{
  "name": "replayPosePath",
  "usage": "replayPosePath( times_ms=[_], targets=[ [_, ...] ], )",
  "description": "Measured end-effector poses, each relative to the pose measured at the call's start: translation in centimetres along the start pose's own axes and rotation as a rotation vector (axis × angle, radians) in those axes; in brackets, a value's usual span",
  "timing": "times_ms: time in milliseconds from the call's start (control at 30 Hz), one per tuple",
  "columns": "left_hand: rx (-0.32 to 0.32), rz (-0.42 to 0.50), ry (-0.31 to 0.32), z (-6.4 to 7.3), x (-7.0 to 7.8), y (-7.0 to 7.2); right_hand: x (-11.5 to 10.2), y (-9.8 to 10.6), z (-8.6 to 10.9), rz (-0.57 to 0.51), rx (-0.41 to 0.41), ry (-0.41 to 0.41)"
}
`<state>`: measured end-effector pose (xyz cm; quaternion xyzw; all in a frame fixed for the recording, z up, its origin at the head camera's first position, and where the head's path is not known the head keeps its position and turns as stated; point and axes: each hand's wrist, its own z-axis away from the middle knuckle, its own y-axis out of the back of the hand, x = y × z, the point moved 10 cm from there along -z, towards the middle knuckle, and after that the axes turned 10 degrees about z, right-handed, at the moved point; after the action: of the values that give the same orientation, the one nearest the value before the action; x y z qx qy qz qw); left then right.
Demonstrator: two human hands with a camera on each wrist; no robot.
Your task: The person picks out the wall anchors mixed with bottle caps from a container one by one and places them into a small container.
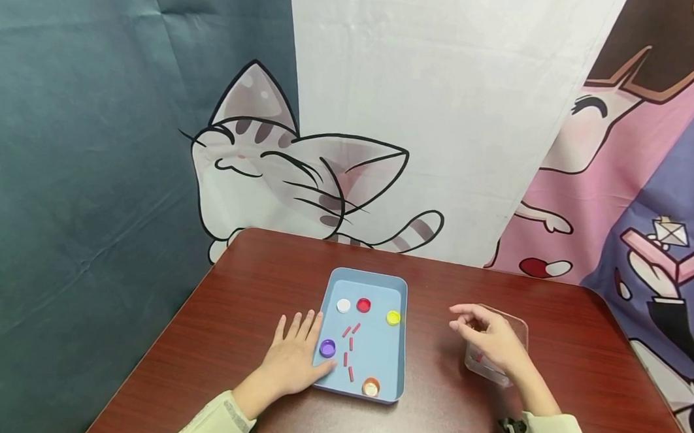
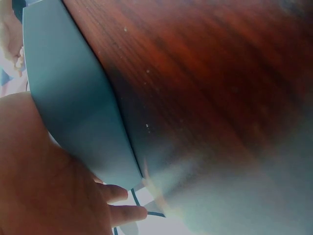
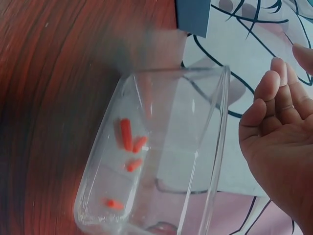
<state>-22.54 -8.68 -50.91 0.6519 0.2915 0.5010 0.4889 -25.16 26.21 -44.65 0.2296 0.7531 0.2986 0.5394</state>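
My left hand [image 1: 292, 364], fingers straight and spread, lies along the left rim of a light blue tray [image 1: 378, 349]; its thumb reaches over the edge. Inside are several short red sticks [image 1: 351, 343] and small round caps: white [image 1: 343, 305], red [image 1: 363, 305], yellow [image 1: 393, 318], purple [image 1: 327, 348] and orange [image 1: 371, 386]. To the right, my right hand [image 1: 494, 338] hovers over a clear plastic box [image 3: 146, 156], fingers loosely bent. A gap shows between thumb and index fingertip, with nothing seen there. Several red sticks [image 3: 126, 134] lie in the box.
Both tray and box stand on a dark red-brown wooden table [image 1: 249, 290]. Cloth hangings with cartoon figures, among them a cat [image 1: 267, 166], hang behind the table's far edge. A dark band [image 1: 512, 429] is at the right wrist.
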Motion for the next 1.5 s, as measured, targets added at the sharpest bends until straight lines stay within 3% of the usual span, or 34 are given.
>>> replayPosePath(
  times_ms=[167, 400, 700, 1200, 1500],
  targets=[
    [0.005, 0.006, 0.0, 0.0, 0.1, 0.0, 0.0, -0.9, -0.2, -0.001, -0.037, -0.057],
    [0.004, 0.007, -0.001, 0.0, 0.1, 0.0, -2.1, -1.8, -0.4, -0.015, -0.031, 0.023],
    [-0.003, 0.005, 0.004, 0.1, 0.1, 0.0, -2.2, -3.6, -0.7, -0.094, -0.053, 0.006],
    [0.012, 0.007, -0.011, 0.1, 0.2, 0.1, -3.4, -5.3, -1.3, -0.029, -0.058, 0.039],
    [0.022, 0.011, -0.016, 0.1, 0.3, 0.3, -4.3, -6.7, -1.6, -0.089, -0.077, 0.039]
  ],
)
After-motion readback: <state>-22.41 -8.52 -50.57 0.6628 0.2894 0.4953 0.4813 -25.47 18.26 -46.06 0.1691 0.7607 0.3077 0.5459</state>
